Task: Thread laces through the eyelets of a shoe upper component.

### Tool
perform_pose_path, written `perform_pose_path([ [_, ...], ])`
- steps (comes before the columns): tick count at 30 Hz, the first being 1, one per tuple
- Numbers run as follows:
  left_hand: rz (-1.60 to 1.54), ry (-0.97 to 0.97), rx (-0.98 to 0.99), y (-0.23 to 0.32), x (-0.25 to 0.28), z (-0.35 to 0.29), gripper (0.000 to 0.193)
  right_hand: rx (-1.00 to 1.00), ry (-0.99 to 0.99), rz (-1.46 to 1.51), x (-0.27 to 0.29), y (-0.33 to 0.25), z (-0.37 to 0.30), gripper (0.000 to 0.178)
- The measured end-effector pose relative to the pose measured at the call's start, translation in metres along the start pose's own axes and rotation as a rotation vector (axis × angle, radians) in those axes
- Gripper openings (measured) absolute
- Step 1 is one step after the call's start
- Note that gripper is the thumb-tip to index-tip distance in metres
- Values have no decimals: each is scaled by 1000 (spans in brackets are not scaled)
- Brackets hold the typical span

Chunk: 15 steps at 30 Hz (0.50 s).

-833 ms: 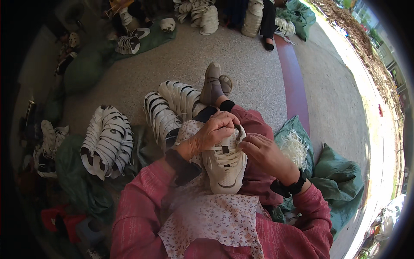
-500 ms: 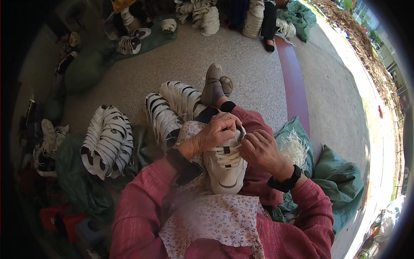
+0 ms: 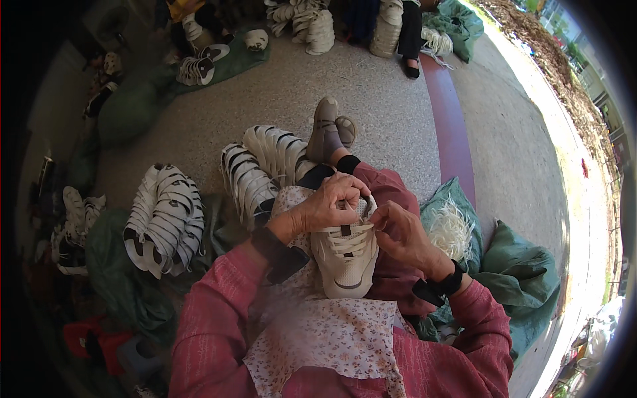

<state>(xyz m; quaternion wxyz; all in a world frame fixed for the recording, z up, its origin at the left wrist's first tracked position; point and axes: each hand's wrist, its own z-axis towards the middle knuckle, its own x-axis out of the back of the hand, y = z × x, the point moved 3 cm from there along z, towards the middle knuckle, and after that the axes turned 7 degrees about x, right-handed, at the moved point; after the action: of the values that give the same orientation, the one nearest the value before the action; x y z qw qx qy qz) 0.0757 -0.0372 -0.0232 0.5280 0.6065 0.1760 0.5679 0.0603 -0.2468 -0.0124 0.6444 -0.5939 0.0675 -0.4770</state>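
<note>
A cream sneaker (image 3: 346, 277) rests on my lap, its toe toward me, with a pale shoelace (image 3: 350, 247) criss-crossed over its front. At the shoe's far left side, my left hand (image 3: 326, 204) is closed, thumb and forefinger pinching the upper near its opening. My right hand (image 3: 403, 237) is at the right row of eyelets, thumb and forefinger pressed together on the lace and the other fingers curled loosely. The fingertips partly hide the top eyelets. A floral apron (image 3: 325, 335) covers my lap beneath the shoe.
Stacks of white shoe uppers (image 3: 166, 215) stand at my left, with another stack (image 3: 279, 152) just beyond my left hand. On my right, a green sack (image 3: 521, 268) lies beside a bundle of white laces (image 3: 450, 232). Other people sit at the far side near more stacked uppers (image 3: 320, 33).
My right hand has turned, its fingers loosening from a tight fist to a pinch at the shoe's right edge. My left hand stays at almost the same spot.
</note>
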Motion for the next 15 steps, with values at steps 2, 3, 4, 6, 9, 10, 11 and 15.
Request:
perform_pose_path([
  [2,-32,-94,102,-3,0,-1,25,-3,-2,10,1,1,-1,27],
  [3,-32,-99,99,-1,0,0,25,-8,-4,16,2,1,-3,28],
  [4,-22,-111,117,-1,0,0,26,-10,1,15,2,3,-4,28],
  [6,-12,-127,134,0,-1,0,27,-13,41,25,1,7,-6,36],
  [9,26,-115,108,0,-3,-1,26,-178,59,182,0,7,-2,48],
  [10,-4,-88,92,-1,-3,-1,25,-180,63,181,0,8,0,48],
  [11,-35,-61,76,-1,-3,-1,24,-161,11,161,0,8,3,52],
  [15,-154,50,74,-9,-9,-5,15,-151,-46,160,-4,15,8,58],
])
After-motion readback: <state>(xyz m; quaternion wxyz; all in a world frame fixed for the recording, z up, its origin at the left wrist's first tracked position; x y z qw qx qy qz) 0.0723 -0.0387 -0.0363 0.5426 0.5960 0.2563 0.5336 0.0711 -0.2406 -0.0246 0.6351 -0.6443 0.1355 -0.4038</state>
